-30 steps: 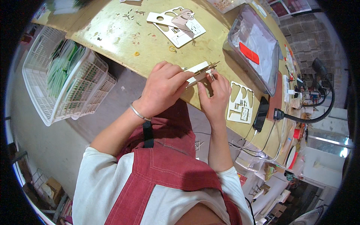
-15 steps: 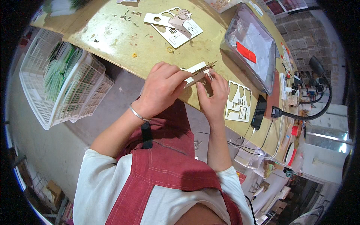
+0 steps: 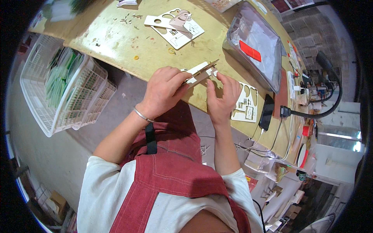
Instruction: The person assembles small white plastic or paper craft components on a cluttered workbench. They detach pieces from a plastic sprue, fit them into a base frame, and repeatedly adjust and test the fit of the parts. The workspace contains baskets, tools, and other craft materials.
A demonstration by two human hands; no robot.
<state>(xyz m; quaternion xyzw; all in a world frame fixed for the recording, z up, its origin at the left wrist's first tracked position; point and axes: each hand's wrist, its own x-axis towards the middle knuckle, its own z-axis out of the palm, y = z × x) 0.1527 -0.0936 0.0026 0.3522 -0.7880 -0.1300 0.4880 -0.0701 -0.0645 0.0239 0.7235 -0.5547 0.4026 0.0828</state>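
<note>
Over the table's near edge, my left hand [image 3: 165, 92] is closed around one end of a thin, flat assembly of pale and brown cut-out pieces [image 3: 201, 75]. It points away to the upper right. Close by its far end is my right hand [image 3: 224, 97], thumb and forefinger apart, the fingertip beside a small white tab on the piece. Whether that finger touches the tab I cannot tell. A white cut-out sheet [image 3: 250, 110] lies just right of my right hand. Farther off, another cut-out sheet [image 3: 179, 39] has a partly built pale piece [image 3: 181, 19] on it.
A clear plastic bin [image 3: 268, 56] holding white material and a red object [image 3: 250, 51] stands at right. Beside it are a black phone [image 3: 266, 112] on a cable and a black gooseneck lamp [image 3: 337, 97]. White baskets [image 3: 58, 116] stand left of the yellow table [image 3: 112, 46].
My right thumb and forefinger have spread apart and come away slightly from the end of the assembly. My left hand keeps its hold. The whole view has shifted a little.
</note>
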